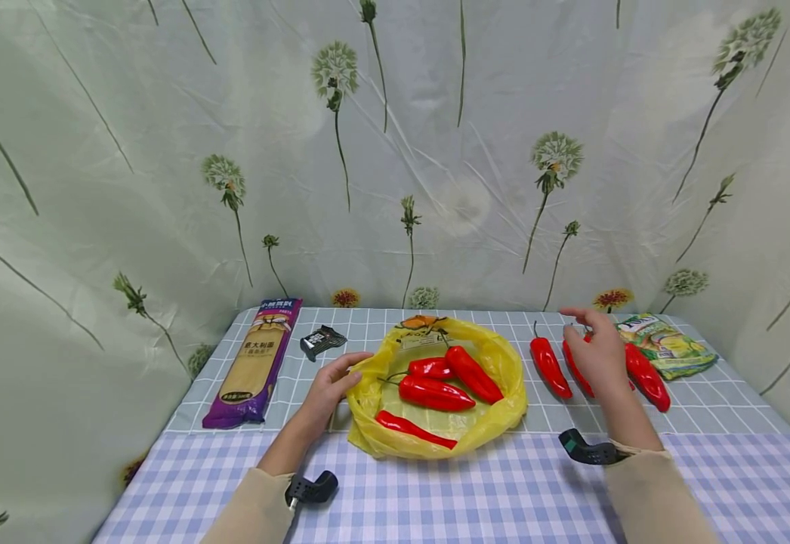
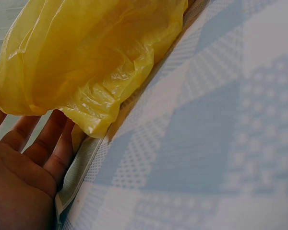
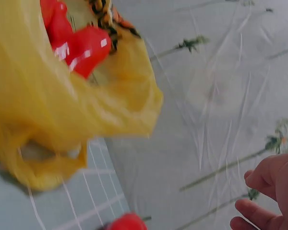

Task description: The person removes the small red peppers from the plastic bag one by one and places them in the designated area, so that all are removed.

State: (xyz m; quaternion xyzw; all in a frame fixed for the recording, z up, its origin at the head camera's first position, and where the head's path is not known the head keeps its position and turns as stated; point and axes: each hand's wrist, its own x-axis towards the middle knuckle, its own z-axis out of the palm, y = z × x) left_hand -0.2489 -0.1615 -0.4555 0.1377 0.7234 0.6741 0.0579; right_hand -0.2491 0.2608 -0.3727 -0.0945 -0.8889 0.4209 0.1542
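Observation:
A yellow plastic bag [image 1: 504, 427] lies with its mouth spread, several red peppers [image 1: 436, 394] inside. At its left rim is my left hand [image 1: 327, 389], fingers extended against the plastic; in the left wrist view the bag [image 2: 86, 57] covers the fingertips. My right hand [image 1: 595, 351] hovers above the loose peppers on the right, thumb and fingers apart with nothing between them. One loose pepper [image 1: 550, 368] lies left of that hand and another pepper [image 1: 646, 376] to its right. A third pepper [image 1: 574, 370] is partly hidden behind the hand.
Spaghetti in a purple pack [image 1: 255, 363] lies at the left, with a small black packet [image 1: 322, 341] beside it. A green and yellow packet [image 1: 667, 346] sits at the back right. Behind the checked tablecloth [image 1: 436, 499] hangs a floral curtain [image 1: 476, 189].

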